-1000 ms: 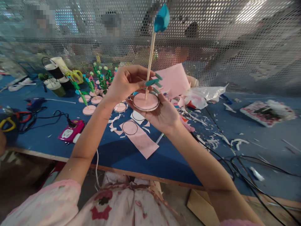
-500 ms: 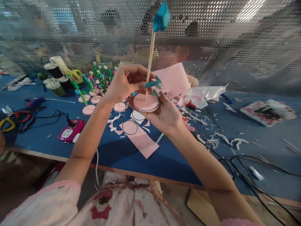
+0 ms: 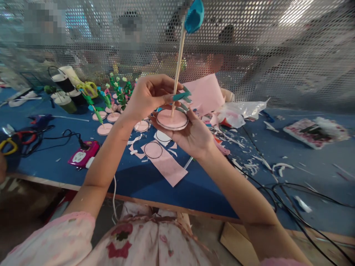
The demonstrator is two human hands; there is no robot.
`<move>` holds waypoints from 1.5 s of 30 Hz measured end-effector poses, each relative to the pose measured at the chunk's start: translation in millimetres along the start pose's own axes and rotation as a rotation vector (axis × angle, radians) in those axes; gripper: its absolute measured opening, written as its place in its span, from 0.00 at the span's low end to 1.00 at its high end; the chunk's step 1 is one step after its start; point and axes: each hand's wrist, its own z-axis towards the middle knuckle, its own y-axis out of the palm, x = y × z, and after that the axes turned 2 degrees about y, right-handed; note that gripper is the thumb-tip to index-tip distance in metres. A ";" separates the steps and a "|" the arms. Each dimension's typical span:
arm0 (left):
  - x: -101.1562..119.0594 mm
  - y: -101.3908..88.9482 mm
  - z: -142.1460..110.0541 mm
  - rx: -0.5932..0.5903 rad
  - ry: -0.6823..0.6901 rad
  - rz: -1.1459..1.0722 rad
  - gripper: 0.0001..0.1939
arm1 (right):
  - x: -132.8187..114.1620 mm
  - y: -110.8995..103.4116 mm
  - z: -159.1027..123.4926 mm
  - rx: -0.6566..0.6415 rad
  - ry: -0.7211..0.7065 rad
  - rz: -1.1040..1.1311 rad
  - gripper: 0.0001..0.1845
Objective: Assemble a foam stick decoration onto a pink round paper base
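Observation:
My left hand (image 3: pixel 155 96) pinches a thin wooden stick (image 3: pixel 179 66) low on its shaft. The stick rises from a round pink disc base (image 3: pixel 172 119) and leans slightly right. At its top sits a blue flower-like piece (image 3: pixel 194 16), partly cut off by the upper frame edge. My right hand (image 3: pixel 195 136) cups the disc from below, its fingers partly hidden behind it. Under my hands lies a pink strip (image 3: pixel 169 168) with a circle drawn on it, beside a white piece (image 3: pixel 163 136) with another circle.
Several finished-looking stems on pink discs (image 3: pixel 104 129) stand at the left. A pink power socket (image 3: pixel 83 154), scissors (image 3: pixel 26 137) and a glue gun (image 3: pixel 41 119) lie nearby. Scraps and black cables (image 3: pixel 288 184) spread to the right. A perforated metal screen (image 3: pixel 249 55) stands behind.
The blue piece has turned and shifted slightly up and right as the stick and disc tilted a little. Both hands keep nearly the same place and hold.

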 end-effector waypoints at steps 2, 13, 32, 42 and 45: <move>-0.6 -0.3 0.4 0.003 -0.019 0.003 0.16 | 0.3 0.4 -0.5 -0.004 0.005 0.016 0.29; -0.7 -1.3 -0.6 0.017 -0.028 0.058 0.20 | 2.9 -4.3 0.3 -0.028 -0.022 -0.085 0.25; -13.6 -3.7 3.0 -0.041 -0.049 0.081 0.20 | 3.6 -29.9 20.3 0.059 -0.136 -0.525 0.29; -34.5 -8.6 7.2 -0.006 -0.094 0.063 0.17 | 13.2 -89.1 59.4 0.415 -0.150 -0.753 0.26; -36.1 -10.4 6.8 0.005 -0.092 0.071 0.17 | 21.9 -102.4 67.0 0.460 -0.234 -1.098 0.22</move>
